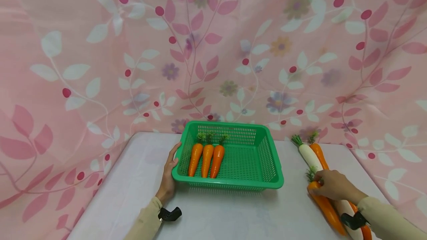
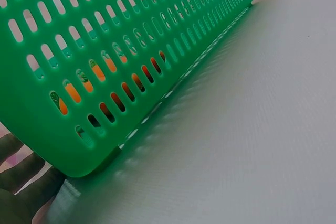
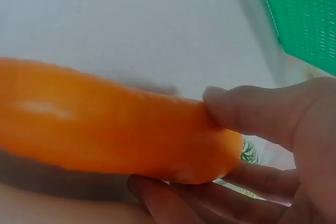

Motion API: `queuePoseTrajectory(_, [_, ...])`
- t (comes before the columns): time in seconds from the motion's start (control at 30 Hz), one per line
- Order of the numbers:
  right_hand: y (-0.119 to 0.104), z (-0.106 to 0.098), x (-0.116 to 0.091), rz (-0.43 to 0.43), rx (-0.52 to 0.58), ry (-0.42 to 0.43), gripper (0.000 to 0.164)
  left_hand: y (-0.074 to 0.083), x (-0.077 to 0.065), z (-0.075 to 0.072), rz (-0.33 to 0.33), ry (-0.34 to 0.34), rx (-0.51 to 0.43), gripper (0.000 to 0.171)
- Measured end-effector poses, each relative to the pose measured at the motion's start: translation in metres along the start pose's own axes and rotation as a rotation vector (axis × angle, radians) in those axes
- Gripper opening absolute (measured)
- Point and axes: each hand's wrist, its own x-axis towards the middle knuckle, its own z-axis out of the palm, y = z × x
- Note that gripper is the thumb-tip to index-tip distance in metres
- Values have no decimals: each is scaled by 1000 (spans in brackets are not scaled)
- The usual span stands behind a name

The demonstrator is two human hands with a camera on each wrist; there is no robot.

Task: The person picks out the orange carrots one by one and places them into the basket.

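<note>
A green slotted plastic basket [image 1: 247,186] stands mid-table, with three orange carrots [image 1: 207,160] side by side in its left half, leafy tops toward the back. My left hand [image 1: 168,175] rests against the basket's left end; in the left wrist view its fingers [image 2: 26,174] look fairly straight beside the green wall. At the right, my right hand [image 1: 338,185] pinches a carrot [image 3: 115,124] near its leafy end, thumb on one side and fingers on the other. That carrot lies over or beside a white radish [image 1: 308,155], partly hidden by the hand.
Behind the radish lies another carrot [image 1: 319,155], and more orange [image 1: 366,232] shows near the right sleeve. The pale table [image 1: 133,180] meets a pink floral curtain [image 1: 213,47] at its back edge. Each wrist wears a black device.
</note>
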Motion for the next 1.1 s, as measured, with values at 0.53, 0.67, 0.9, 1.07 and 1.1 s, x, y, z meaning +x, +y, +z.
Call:
queuePoseTrajectory(0.53, [3,-5,14,22,166,-59,52,-1,0,-1,0,3,0,57])
queuePoseTrajectory(0.67, [8,-8,16,42,306,-109,56,-2,-1,0,-4,2,8,57])
queuePoseTrajectory(0.9, [7,-24,20,25,614,-200,61,0,0,-1,1,3,4,57])
queuePoseTrajectory(1.07, [4,-35,25,-18,764,-248,60,1,0,0,-3,8,12,57])
queuePoseTrajectory(1.1, [3,-37,26,-22,788,-256,60,2,0,0,-3,7,11,57])
